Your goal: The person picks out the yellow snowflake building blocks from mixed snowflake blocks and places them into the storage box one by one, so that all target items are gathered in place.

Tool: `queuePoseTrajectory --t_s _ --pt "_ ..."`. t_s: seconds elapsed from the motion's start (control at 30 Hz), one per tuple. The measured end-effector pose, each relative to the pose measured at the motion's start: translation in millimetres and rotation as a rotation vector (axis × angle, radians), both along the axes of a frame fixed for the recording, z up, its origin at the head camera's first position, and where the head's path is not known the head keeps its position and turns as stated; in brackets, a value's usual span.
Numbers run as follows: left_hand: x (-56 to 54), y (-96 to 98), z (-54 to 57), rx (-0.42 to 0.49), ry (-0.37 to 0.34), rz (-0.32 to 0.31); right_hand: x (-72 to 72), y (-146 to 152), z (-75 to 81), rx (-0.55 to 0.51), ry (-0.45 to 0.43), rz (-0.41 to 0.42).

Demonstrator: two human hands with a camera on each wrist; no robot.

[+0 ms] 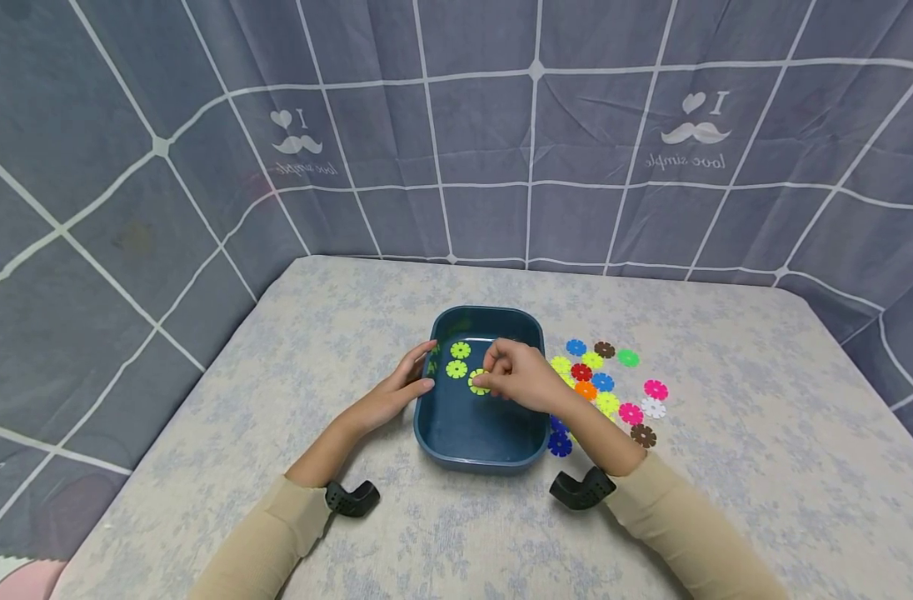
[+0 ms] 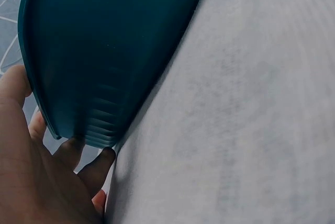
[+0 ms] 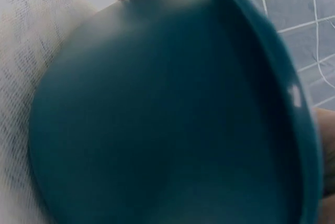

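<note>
A dark teal plastic bin (image 1: 479,437) sits on the table, with two yellow-green notched plastic discs (image 1: 456,369) lying flat on its floor. My right hand (image 1: 527,375) reaches over the bin's right wall and pinches another yellow-green notched disc (image 1: 476,382) between thumb and fingertips, close over the floor beside those two. On the left, my left hand (image 1: 389,400) touches the outer wall, thumb and forefinger near the rim. The left wrist view shows the hand's fingers (image 2: 97,171) against the bin's outside, low by the tabletop. In the right wrist view the bin's outer wall (image 3: 157,103) hides the right fingertips.
Right of the bin, loose notched discs in several colours are spread out, among them a pink one (image 1: 656,389), a white one (image 1: 653,407) and a green one (image 1: 628,357). A pale patterned cloth (image 1: 276,392) covers the table. A grey checked curtain (image 1: 486,142) hangs behind.
</note>
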State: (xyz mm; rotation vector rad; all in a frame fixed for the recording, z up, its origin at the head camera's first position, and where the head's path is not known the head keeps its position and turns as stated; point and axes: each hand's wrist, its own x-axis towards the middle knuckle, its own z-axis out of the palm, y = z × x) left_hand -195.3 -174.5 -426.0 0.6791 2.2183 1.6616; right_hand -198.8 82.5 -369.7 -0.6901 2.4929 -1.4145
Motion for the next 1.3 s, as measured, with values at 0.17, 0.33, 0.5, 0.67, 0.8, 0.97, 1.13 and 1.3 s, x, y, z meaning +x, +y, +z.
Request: queuePoseTrajectory --t_s 0.17,0.33,0.5,0.67,0.8,0.97,1.13,1.3 --pt "0.1 -0.5 0.0 -0.006 0.001 0.000 -2.3 -8 -2.7 0.027 0.001 0.014" --pt "0.7 0.2 0.8 -0.012 -0.007 0.006 -5.9 -15 -6.8 0.035 -0.002 0.029" --pt "0.7 0.0 0.9 -0.016 -0.007 0.007 -10.4 -19 -10.8 0.049 -0.003 0.059" --pt "0.4 -0.7 1.0 -0.008 -0.010 -0.002 -14.0 -24 -11.5 0.086 -0.018 0.080" --pt "0.5 -0.9 1.4 -0.005 -0.019 -0.004 -16.5 -28 -11.3 0.117 -0.037 0.090" --pt "0.4 -1.2 1.4 -0.001 -0.027 -0.008 -19.5 -32 -11.8 0.162 -0.065 0.090" --pt "0.6 -1.3 1.2 0.004 -0.029 -0.011 -23.1 -36 -14.9 0.215 -0.083 0.088" --pt "1.2 -0.5 2.6 -0.006 -0.020 -0.005 -24.3 -39 -18.0 0.263 -0.121 0.067"
